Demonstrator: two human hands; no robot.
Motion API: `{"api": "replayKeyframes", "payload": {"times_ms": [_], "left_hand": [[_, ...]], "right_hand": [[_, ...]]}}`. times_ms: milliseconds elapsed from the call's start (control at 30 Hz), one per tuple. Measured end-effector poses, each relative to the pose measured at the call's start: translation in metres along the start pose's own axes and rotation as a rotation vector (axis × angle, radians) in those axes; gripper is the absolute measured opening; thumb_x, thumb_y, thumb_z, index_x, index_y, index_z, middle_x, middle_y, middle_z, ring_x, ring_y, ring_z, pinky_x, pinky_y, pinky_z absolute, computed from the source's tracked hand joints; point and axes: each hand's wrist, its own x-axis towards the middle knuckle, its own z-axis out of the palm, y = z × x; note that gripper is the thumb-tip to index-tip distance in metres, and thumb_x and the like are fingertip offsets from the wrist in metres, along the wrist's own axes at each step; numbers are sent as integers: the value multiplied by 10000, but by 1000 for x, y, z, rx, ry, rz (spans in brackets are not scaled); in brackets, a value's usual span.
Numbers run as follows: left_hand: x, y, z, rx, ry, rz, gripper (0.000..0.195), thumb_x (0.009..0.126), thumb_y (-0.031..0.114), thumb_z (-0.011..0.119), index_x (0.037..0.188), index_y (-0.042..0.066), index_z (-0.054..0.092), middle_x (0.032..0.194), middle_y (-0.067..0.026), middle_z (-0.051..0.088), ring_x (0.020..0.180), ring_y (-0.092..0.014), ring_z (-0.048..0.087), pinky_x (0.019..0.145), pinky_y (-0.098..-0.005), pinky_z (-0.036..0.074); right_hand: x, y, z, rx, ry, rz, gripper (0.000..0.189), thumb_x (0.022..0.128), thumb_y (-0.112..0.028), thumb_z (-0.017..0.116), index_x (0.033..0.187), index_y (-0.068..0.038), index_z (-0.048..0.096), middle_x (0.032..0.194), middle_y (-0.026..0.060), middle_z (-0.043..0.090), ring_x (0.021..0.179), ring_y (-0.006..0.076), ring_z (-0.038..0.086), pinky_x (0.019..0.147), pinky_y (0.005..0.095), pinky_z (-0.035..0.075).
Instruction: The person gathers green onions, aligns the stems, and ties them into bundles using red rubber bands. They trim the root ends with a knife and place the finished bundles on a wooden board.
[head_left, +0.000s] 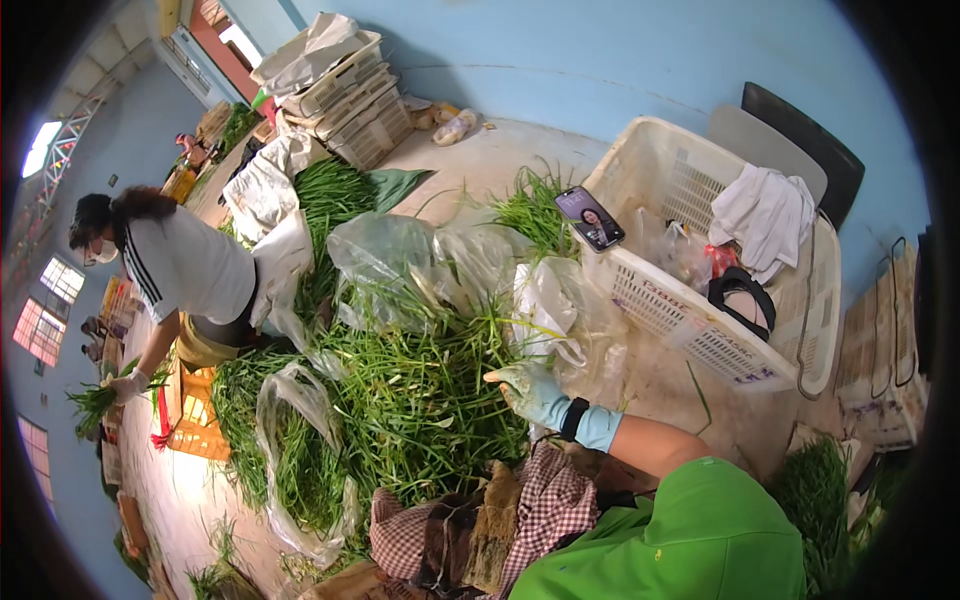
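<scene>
My right hand, in a soiled light-blue glove with a black band at the wrist, is over the right side of a large heap of long green leafy stalks. Its fingers point left and look partly bent; whether they grip a stalk is unclear. My left hand is out of view. Clear plastic bags lie on the far part of the heap, and another clear plastic strip trails across its left side. A white plastic bag lies just beyond my glove. Checkered cloth covers my lap.
At right, a white plastic crate holds a white cloth and bags; a phone rests on its rim. Stacked crates stand by the blue wall. At left, a masked co-worker bends, holding green stalks in a gloved hand.
</scene>
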Motion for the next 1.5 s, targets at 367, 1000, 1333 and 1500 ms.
{"api": "replayKeyframes", "payload": {"times_ms": [367, 1000, 1333, 1500], "left_hand": [[-41, -70, 32, -897, 30, -334, 392, 925, 310, 480, 1175, 12, 537, 868, -162, 662, 670, -180, 635, 587, -288, 515], [17, -108, 26, -1920, 695, -496, 376, 959, 223, 388, 1290, 44, 394, 1290, -165, 458, 1162, -275, 490, 1006, -390, 401], [12, -131, 9, -1941, 700, -264, 413, 943, 218, 432, 1315, 42, 390, 1251, -161, 488, 1135, -257, 494, 1009, -380, 374], [11, -131, 1, -1910, 601, -312, 440, 939, 268, 462, 1321, 61, 401, 1337, -123, 420, 1228, -218, 411, 1000, -322, 384]], "right_hand": [[94, -168, 92, 226, -365, -290, 291, 907, -222, 506, 1115, -40, 598, 1073, 110, 633, 1019, 241, 578, 895, 349, 438], [-167, -527, 416, -212, -1178, -1016, 655, 803, -334, 621, 1330, -42, 365, 1165, 237, 543, 1070, 360, 541, 847, 439, 465], [-42, -509, 417, 461, -1721, -342, 271, 825, -127, 615, 1061, 7, 606, 919, 35, 644, 812, 124, 580, 743, 273, 477], [-16, -475, 439, 351, -1974, -470, 364, 791, -146, 654, 1114, 10, 591, 991, 63, 637, 870, 122, 558, 758, 263, 467]]}}
